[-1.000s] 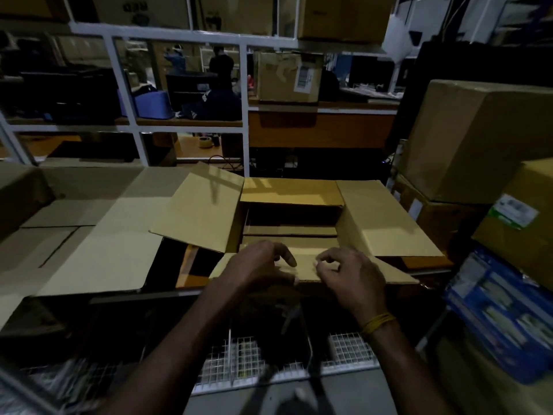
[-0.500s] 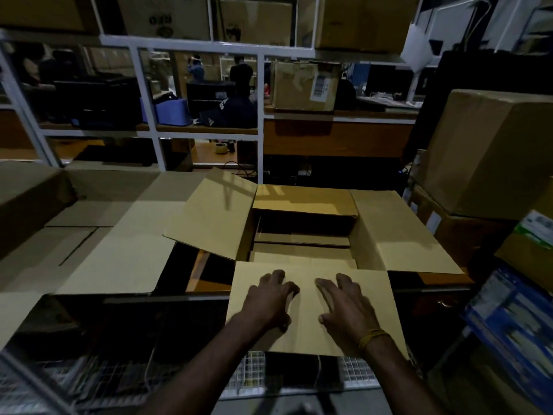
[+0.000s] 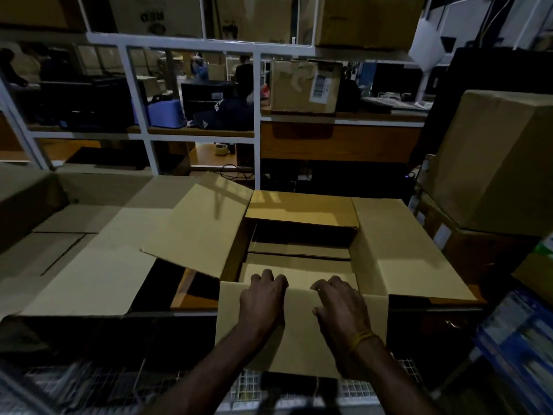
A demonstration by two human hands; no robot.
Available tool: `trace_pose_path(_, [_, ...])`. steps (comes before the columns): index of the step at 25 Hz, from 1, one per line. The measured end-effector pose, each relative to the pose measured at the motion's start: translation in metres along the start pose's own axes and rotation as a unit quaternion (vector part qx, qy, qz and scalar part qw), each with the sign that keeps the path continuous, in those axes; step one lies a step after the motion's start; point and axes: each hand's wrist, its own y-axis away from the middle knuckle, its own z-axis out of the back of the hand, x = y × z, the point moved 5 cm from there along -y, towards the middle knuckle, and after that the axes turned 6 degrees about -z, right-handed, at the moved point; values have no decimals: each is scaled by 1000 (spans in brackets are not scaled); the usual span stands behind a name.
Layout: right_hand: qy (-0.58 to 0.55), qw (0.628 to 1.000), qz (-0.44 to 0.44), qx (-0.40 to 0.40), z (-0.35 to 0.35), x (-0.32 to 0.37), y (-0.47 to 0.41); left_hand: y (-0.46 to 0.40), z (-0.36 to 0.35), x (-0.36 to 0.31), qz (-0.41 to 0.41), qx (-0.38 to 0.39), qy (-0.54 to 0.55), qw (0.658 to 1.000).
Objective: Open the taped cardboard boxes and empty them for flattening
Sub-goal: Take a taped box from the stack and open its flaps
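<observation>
- Head view: the cardboard box (image 3: 302, 247) sits straight ahead with all four flaps spread; the near flap (image 3: 302, 327) hangs toward the person.
- The left hand (image 3: 263, 301) and right hand (image 3: 341, 307) lie side by side on the near flap, fingers curled over its fold line at the box rim, grasping that edge.
- Step in hand, as judged: press the flap fully down with even pressure from both hands, so the opening stays wide.
- Edges: the left flap (image 3: 197, 226) overhangs flattened cardboard (image 3: 89, 265); stacked boxes (image 3: 496, 163) crowd the right; open room lies nearest the person.
</observation>
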Motion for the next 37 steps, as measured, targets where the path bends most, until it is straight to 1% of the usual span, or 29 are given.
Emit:
trace_pose_path(3, [2, 1000, 19, -17, 2, -2, -9, -9, 2, 1, -4, -11, 8, 1000])
trace_pose_path(8, [-36, 999, 25, -27, -1, -8, -18, -15, -2, 4, -7, -18, 25, 1000])
trace_pose_path(11, [-55, 998, 36, -19, -1, -11, -23, -20, -1, 5, -5, -9, 23, 1000])
trace_pose_path(13, [-52, 997, 48, 11, 4, -10, -29, -27, 2, 5, 4, 6, 14, 1000])
trace_pose_path(15, [-55, 995, 70, 51, 7, -10, -38, -35, 2, 3, -1, 37, 10, 999])
trace_pose_path(17, [-88, 989, 67, 94, 5, -13, -46, -42, 0, 5, 2, 96, 43, 994])
trace_pose_path(21, [-132, 975, 62, 168, -10, -20, -62, -59, -2, 17, 37, 237, 141, 961])
trace_pose_path(23, [-152, 972, 57, 170, -14, -20, -72, -67, -3, 20, 43, 272, 163, 947])
trace_pose_path(25, [-162, 974, 41, 152, -20, -23, -88, -77, -4, 19, 50, 304, 188, 933])
trace_pose_path(27, [-135, 981, 32, 139, -31, -27, -113, -92, -7, 17, 37, 329, 206, 921])
trace_pose_path(28, [-114, 983, 22, 143, -36, -29, -127, -103, -8, 16, 18, 327, 190, 925])
trace_pose_path(30, [-74, 985, 7, 153, -46, -31, -153, -130, -13, 16, -15, 295, 139, 945])
trace_pose_path(31, [-53, 987, 4, 151, -49, -32, -164, -144, -17, 18, -17, 270, 111, 956])
trace_pose_path(33, [-11, 992, 3, 124, -53, -30, -184, -173, -24, 21, -4, 217, 69, 974])
trace_pose_path(35, [8, 994, -9, 106, -57, -27, -199, -198, -30, 24, -1, 175, 55, 983])
trace_pose_path(37, [12, 992, -17, 121, -63, -26, -208, -214, -35, 25, -10, 150, 58, 987])
